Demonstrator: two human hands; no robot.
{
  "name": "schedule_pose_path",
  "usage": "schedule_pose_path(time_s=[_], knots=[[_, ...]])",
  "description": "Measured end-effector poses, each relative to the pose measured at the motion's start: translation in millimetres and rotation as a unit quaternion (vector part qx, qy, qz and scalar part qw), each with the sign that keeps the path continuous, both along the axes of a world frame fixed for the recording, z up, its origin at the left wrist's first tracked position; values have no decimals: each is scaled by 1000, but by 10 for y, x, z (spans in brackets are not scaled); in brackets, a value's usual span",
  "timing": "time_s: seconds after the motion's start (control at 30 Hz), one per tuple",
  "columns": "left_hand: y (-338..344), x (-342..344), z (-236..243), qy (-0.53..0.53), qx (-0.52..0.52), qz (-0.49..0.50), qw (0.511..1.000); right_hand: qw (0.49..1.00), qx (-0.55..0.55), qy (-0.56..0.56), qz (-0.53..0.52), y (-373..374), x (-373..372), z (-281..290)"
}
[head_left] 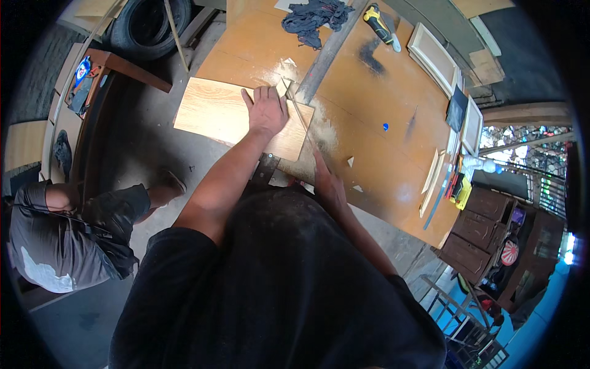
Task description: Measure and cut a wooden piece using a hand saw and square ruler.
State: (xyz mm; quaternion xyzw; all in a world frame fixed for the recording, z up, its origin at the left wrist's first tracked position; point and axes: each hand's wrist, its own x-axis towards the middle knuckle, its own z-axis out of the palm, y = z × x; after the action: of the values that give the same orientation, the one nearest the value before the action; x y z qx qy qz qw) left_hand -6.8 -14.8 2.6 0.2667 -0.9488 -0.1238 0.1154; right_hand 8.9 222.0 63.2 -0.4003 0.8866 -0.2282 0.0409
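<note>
A light wood-grain board [206, 107] lies angled over the near left edge of the orange-brown worktable [350, 80]. My left hand [267, 111] rests palm down on it, fingers apart and slightly bent near the back edge, beside a small pale wood piece [283, 86]. A long, thin tool [298, 115], its kind unclear, slants along the board's right end. My right hand [329, 178] is closed on that tool's near end, below the board's right corner. Sawdust [324, 132] and small triangular offcuts [350, 161] lie beside them.
Another person [67, 240] is at the lower left. Dark rags [313, 21], a grey bar [326, 55], a yellow-and-black tool [378, 24] and pale frames [430, 52] lie on the table. A tyre [144, 49] and side bench [135, 71] stand left; a dark cabinet [473, 234] stands right.
</note>
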Motion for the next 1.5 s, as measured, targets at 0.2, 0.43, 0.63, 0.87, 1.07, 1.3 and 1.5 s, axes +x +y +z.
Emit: schedule_pose_path(time_s=[0.2,0.43,0.63,0.87,1.07,1.3,1.5], knots=[[38,-70,125,-9,19,-36,999,988,10,-150,-38,-391,-318,-142],[-20,-37,101,-32,21,-6,999,997,-54,-49,-38,77,168,-32],[-98,-99,59,-11,2,-24,1000,983,38,-175,-43,-376,-260,-151],[-166,-56,74,-27,-4,-11,1000,995,-50,-74,-48,-5,152,-211],[46,70,76,18,33,-47,998,987,80,-125,-60,-95,40,73],[84,38,120,-15,50,-35,998,964,80,-237,-90,-274,-58,209],[55,86,164,-19,53,-32,998,996,-92,-15,-3,50,142,200]])
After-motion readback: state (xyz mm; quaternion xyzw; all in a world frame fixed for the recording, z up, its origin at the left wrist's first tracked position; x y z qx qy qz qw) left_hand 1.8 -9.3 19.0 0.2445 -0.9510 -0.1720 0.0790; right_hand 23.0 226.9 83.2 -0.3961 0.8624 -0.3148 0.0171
